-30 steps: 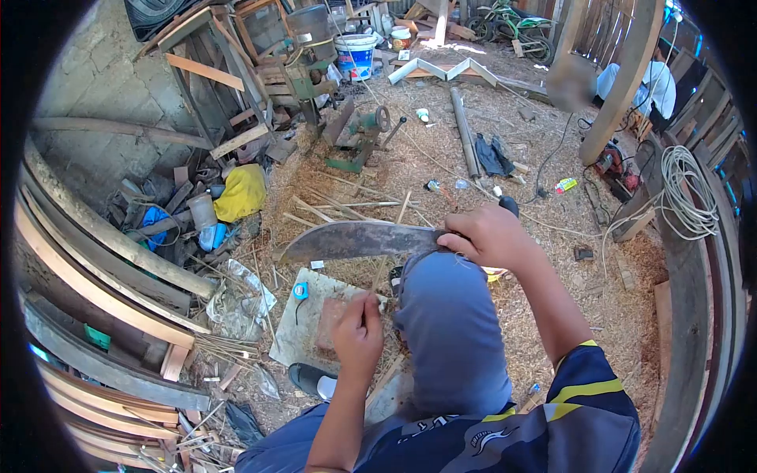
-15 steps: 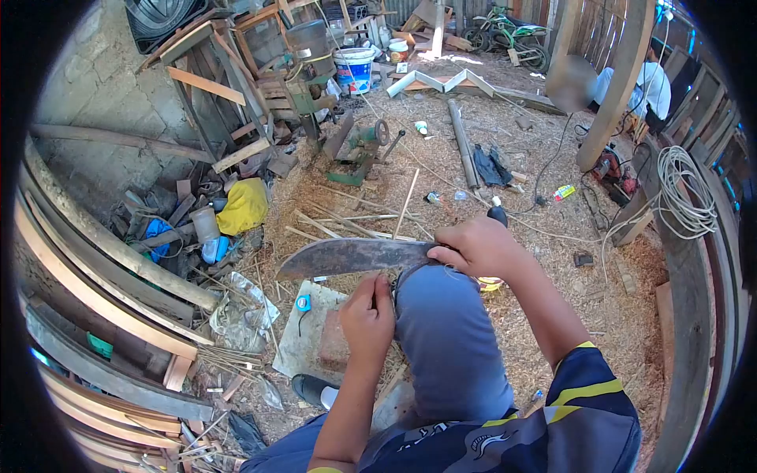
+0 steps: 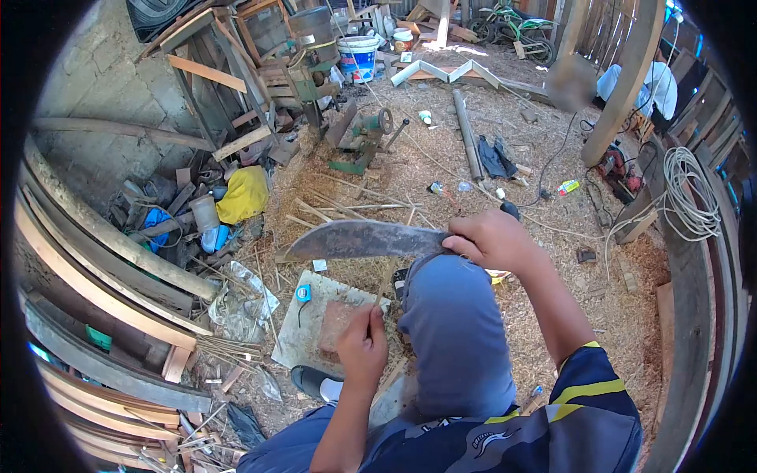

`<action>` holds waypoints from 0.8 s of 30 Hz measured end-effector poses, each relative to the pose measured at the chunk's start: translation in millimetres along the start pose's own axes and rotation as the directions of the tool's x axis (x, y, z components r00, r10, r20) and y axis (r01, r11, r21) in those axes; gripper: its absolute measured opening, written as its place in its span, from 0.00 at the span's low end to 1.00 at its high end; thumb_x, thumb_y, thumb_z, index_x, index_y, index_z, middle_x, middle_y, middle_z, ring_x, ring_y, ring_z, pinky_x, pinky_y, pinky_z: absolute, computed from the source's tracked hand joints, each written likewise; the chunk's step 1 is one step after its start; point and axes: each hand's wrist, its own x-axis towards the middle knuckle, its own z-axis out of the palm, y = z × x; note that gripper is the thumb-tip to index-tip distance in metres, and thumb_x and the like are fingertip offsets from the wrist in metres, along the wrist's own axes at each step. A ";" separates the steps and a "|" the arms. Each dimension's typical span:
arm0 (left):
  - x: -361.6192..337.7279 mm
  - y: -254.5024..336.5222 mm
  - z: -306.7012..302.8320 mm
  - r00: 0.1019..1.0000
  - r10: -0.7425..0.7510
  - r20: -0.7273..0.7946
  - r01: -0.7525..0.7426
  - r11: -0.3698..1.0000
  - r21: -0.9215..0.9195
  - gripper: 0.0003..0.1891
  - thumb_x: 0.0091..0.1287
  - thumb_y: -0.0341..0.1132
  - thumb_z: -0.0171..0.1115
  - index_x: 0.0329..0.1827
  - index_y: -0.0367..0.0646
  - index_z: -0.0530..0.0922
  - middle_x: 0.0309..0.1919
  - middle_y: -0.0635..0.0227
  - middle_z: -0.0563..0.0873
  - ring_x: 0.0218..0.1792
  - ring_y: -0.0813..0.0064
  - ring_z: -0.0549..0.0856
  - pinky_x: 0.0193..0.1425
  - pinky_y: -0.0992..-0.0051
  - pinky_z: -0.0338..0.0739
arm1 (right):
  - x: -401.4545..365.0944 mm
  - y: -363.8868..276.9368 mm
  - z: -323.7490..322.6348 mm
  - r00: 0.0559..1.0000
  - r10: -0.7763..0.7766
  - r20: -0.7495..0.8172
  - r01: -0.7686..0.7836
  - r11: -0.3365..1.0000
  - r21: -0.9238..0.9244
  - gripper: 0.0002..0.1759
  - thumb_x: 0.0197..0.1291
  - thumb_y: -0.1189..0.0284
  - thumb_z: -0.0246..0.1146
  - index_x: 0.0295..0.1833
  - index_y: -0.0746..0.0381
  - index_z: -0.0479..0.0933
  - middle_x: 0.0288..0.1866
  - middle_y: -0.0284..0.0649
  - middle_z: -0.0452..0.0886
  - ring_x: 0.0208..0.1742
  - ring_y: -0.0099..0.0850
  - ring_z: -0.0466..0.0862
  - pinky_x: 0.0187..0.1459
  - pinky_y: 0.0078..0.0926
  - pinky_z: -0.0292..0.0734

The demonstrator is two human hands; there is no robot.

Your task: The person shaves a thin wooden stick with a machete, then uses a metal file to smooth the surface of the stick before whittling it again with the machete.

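Observation:
My right hand (image 3: 493,239) is closed round the dark handle of a machete (image 3: 367,240). The broad, stained blade points left and lies across the top of my raised knee (image 3: 449,276). Below the blade, my left hand (image 3: 364,344) pinches a thin wooden stick (image 3: 386,285). That stick runs up from my fingers and passes behind the blade, which hides part of it. Beneath my left hand a reddish block (image 3: 337,325) rests on a pale board (image 3: 293,327), with a small blue tape measure (image 3: 303,293) near the board's far edge.
Several thin sticks (image 3: 339,206) lie on the shavings ahead. Beyond them stands a green metal machine (image 3: 363,142). Long timbers (image 3: 102,276) line the left side; a coiled cable (image 3: 688,193) hangs on the right. Another person (image 3: 658,91) is by the post (image 3: 623,87).
My left hand has moved down, away from the blade, drawing the stick lower. The machete has shifted slightly up and right in view, still in my right hand.

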 end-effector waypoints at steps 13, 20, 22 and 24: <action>4.3 6.9 -3.8 0.987 0.151 -0.057 -0.147 0.987 0.057 0.04 0.78 0.30 0.67 0.45 0.39 0.86 0.27 0.53 0.86 0.25 0.52 0.86 0.30 0.62 0.78 | 1.4 -6.4 -0.8 0.999 -0.033 -0.014 0.033 0.999 0.003 0.25 0.79 0.47 0.58 0.40 0.58 0.82 0.31 0.51 0.86 0.36 0.55 0.87 0.40 0.55 0.79; 4.4 1.2 2.9 0.994 0.108 -0.034 -0.107 0.994 0.013 0.04 0.77 0.30 0.68 0.44 0.39 0.87 0.26 0.52 0.86 0.24 0.52 0.86 0.30 0.61 0.78 | 1.8 -1.9 3.5 1.000 -0.014 -0.013 0.014 0.999 0.039 0.25 0.79 0.47 0.58 0.42 0.57 0.84 0.31 0.51 0.86 0.36 0.55 0.88 0.41 0.55 0.79; 25.6 14.1 10.5 0.997 0.079 -0.021 -0.079 0.997 0.009 0.04 0.77 0.30 0.68 0.44 0.38 0.87 0.27 0.52 0.86 0.25 0.52 0.87 0.31 0.61 0.78 | 4.8 -7.9 1.2 1.000 -0.020 0.001 0.020 1.000 -0.007 0.25 0.79 0.46 0.58 0.42 0.57 0.83 0.29 0.50 0.85 0.34 0.55 0.87 0.39 0.55 0.79; 41.9 21.0 15.7 0.994 0.107 -0.032 -0.107 0.994 -0.003 0.05 0.77 0.30 0.68 0.45 0.38 0.87 0.28 0.52 0.87 0.26 0.53 0.87 0.31 0.61 0.78 | 7.3 -11.1 2.4 0.999 -0.038 -0.008 0.037 0.999 -0.026 0.26 0.78 0.45 0.58 0.40 0.56 0.83 0.27 0.49 0.85 0.32 0.55 0.87 0.38 0.55 0.79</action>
